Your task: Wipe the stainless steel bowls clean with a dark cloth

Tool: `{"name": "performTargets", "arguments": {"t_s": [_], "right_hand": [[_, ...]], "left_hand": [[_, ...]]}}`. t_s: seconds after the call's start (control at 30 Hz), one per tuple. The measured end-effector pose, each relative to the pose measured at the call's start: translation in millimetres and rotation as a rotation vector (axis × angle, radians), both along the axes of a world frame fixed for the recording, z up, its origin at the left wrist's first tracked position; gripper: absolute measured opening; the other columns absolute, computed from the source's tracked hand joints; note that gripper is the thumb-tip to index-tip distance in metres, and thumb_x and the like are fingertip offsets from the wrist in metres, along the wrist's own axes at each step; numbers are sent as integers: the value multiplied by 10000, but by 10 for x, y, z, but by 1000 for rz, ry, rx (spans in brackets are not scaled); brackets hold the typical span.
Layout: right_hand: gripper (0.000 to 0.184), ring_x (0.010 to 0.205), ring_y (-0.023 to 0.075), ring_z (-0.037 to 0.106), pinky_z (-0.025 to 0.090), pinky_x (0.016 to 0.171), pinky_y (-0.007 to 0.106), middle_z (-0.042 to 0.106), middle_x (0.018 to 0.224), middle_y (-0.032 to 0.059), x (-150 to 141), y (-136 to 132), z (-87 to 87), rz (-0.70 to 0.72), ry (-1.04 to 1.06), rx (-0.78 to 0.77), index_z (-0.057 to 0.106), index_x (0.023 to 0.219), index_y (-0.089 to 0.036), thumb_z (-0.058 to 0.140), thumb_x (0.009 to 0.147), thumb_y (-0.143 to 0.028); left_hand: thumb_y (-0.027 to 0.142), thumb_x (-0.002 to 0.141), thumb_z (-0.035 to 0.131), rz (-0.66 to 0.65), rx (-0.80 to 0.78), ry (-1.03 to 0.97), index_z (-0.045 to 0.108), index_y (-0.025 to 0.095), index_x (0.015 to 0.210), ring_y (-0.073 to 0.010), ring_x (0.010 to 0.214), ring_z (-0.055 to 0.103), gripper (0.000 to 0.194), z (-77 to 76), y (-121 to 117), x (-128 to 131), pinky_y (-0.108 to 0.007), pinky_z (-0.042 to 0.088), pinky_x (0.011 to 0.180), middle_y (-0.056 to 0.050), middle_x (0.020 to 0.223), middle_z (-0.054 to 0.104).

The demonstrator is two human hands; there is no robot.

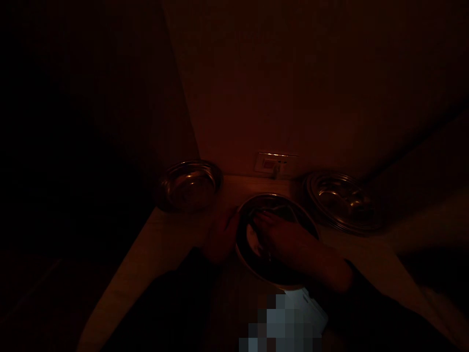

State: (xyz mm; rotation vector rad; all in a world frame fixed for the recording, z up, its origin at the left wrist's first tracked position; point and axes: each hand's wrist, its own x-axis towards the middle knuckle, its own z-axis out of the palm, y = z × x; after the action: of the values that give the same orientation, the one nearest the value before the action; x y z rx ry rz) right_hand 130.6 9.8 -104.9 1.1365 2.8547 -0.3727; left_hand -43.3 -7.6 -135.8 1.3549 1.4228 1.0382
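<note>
The scene is very dark. A round, shiny dish with a raised rim (252, 274) stands near the table's front, in front of me. My left hand (222, 237) grips its left rim from outside. Over the inside of the dish reaches my right hand (278, 237), its fingers close together and pointing to the far left. A thin, pale-edged shape, possibly a cloth, shows by those fingers; the dark hides what it is and whether they hold it. Dark sleeves cover both forearms.
A shiny metal bowl (190, 188) stands at the table's back left. Several stacked metal plates (344, 205), the top one with compartments, lie at the right. Behind the wooden table (146, 254) is a wall with a socket panel (276, 163). A pale, partly pixelated object (308, 308) is below the dish.
</note>
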Motion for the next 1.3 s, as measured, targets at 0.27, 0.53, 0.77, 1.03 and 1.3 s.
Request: {"name": "performTargets", "arguments": {"t_s": [0.27,0.53,0.77,1.03,1.3], "right_hand": [[473,1320,266,382,386,1054,427,461,1398,168,-12,-53,49,74,41,-15,464,1340,-74,403,871,-96],[560,1336,207,360,330,1097,366,442,1422,133,15,-128,112,271,168,-161,442,1366,-118,447,809,-69],[531,1355,295,307,335,1085,456,332,1468,203,-35,-48,-57,-4,-18,51,345,1406,-20,384,887,-124],[505,1321,328,359,426,1009,474,426,1425,166,-1,1,45,-46,-100,50,405,1383,-61,408,885,-144],[509,1303,191,401,340,1083,347,554,1323,97,16,-95,173,246,147,-175,533,1289,-158,456,797,-50]], "left_hand": [[336,916,355,34,15,45,614,151,1136,-213,1027,609,387,-10,-2,30,-353,433,940,-90,1145,665],[342,907,370,115,-2,28,636,162,1099,-222,1031,609,374,-23,-10,38,-360,421,954,-85,1114,679],[334,906,377,74,6,23,632,157,1110,-217,1022,616,372,-15,-3,23,-352,436,938,-84,1141,672],[347,918,351,44,22,12,610,171,1140,-206,1004,620,385,8,-25,56,-340,451,910,-76,1121,674],[308,913,339,104,26,80,615,147,1106,-212,1004,614,373,-8,-14,70,-350,438,920,-93,1107,674]]}}
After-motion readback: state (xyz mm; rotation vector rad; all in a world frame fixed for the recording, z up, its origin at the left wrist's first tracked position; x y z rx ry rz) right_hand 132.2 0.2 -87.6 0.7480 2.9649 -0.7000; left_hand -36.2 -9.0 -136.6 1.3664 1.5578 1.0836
